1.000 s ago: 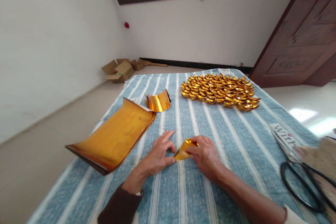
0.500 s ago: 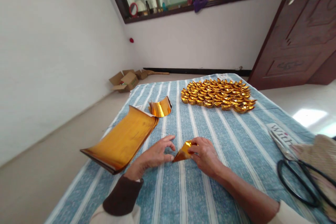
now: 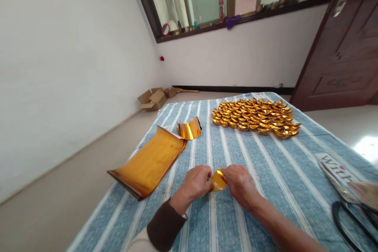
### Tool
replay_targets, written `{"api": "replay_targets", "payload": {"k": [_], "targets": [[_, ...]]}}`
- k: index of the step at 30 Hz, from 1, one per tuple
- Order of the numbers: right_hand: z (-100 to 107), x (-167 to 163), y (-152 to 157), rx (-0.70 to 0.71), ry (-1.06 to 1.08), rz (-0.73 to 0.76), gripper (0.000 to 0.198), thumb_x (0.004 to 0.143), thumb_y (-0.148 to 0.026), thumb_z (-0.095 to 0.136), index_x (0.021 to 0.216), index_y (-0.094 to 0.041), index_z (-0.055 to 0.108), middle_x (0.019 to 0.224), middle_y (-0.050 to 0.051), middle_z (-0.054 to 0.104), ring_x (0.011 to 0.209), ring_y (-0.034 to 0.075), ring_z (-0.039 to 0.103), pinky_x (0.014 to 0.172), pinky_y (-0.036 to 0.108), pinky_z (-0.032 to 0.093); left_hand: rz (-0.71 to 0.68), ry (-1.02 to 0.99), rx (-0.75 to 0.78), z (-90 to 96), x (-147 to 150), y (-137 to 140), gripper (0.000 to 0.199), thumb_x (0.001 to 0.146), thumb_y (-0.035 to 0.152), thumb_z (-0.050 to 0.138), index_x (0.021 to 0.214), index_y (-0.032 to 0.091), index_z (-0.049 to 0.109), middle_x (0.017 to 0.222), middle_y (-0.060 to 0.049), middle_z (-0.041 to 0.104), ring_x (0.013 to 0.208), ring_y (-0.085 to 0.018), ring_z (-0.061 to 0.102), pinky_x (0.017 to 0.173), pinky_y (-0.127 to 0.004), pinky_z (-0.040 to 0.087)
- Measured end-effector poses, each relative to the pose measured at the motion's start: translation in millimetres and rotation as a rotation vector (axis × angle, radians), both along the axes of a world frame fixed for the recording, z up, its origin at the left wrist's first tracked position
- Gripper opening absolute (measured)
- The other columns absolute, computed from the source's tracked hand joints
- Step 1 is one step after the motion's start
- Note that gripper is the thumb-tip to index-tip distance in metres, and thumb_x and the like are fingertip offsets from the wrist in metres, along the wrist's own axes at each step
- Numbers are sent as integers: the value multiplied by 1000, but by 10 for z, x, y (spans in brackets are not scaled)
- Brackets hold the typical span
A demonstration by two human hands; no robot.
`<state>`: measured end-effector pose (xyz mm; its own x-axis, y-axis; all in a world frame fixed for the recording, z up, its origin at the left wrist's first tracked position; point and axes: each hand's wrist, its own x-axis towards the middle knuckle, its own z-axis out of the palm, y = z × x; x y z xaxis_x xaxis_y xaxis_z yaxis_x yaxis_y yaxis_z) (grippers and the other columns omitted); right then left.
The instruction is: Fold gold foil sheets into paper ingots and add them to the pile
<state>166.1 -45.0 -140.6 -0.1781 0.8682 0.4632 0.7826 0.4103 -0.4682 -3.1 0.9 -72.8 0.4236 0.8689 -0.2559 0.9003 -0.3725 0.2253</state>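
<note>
Lower ctr of frame: small gold foil piece (image 3: 217,181) betw. both hands, on or just above striped cloth (image 3: 283,177), can't tell which. L hand (image 3: 196,183): fingers curled, pinching foil's L end. R hand (image 3: 240,185): fingers pinching R edge. Step in hand, prob.: a fold being shaped, both hands at once. Next move likely calls for firm L hold, R pressing crease evenly. Big foil sheets (image 3: 150,161) ctr-L; smaller foil stack (image 3: 190,130) just beyond; folded gold pieces (image 3: 254,118) massed upper R of ctr. Hidden: foil ends under fingers; fold lines unclear, glare. Scissors (image 3: 348,201) cut off, lower R.
</note>
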Motion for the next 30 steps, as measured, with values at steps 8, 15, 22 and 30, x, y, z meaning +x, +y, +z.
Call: {"api": "replay_targets", "payload": {"k": [8, 15, 22, 30], "targets": [[-96, 28, 74, 199, -43, -102, 23, 85, -6, 48, 90, -20, 67, 67, 1, 63, 65, 17, 52, 65, 29, 28, 57, -33, -66, 43, 45, 4, 16, 66, 26, 69, 81, 21, 68, 77, 0, 68, 75, -19, 62, 59, -25, 37], [-65, 98, 170, 94, -85, -147, 22, 81, -11, 58, 99, -20, 66, 88, 5, 65, 87, 21, 57, 76, 31, 38, 76, -77, -104, -5, 25, 43, 5, 64, 24, 68, 67, 20, 67, 66, 3, 65, 69, -17, 61, 56, -23, 34], [11, 197, 147, -119, -124, -104, 21, 81, -21, 64, 101, -22, 68, 125, 12, 59, 126, 32, 45, 100, 52, 32, 74, -133, -79, -28, 11, 16, 1, 64, 18, 62, 64, 18, 61, 67, 3, 62, 69, -15, 57, 57, -23, 33], [89, 331, 183, -127, 257, 37, 10, 78, -16, 63, 70, -21, 64, 79, 1, 67, 79, 17, 62, 77, 33, 46, 38, -281, -34, -68, 28, 16, 9, 72, 16, 60, 79, 19, 62, 72, 3, 64, 69, -15, 58, 62, -25, 38]]}}
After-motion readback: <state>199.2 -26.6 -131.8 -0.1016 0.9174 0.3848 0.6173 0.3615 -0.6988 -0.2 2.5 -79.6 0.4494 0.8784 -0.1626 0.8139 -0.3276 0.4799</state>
